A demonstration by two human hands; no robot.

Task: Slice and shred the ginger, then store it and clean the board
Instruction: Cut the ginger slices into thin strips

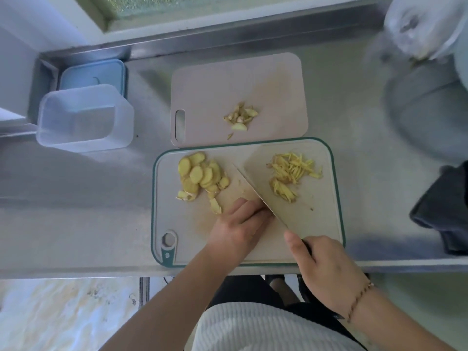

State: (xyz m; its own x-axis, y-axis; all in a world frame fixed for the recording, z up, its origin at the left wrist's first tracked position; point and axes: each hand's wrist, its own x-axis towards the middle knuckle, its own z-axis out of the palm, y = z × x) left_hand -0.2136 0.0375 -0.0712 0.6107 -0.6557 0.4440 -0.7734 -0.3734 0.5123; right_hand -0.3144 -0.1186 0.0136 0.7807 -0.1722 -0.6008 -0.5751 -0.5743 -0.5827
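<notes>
A green-rimmed cutting board [331, 178] lies at the counter's front edge. A pile of round ginger slices [200, 174] sits on its left half, and thin ginger shreds [291, 171] lie on its right half. My right hand [321, 264] grips the handle of a wide knife [276, 196], whose blade slants across the board between the two piles. My left hand [240, 224] rests curled on the board against the blade's left side; whatever lies under its fingertips is hidden.
A second, plain board [215, 79] behind holds ginger peel scraps [240, 117]. A clear plastic container [83, 117] and its blue lid [93, 74] stand at the left. A large metal bowl [425, 107] and dark cloth [445, 209] are at the right.
</notes>
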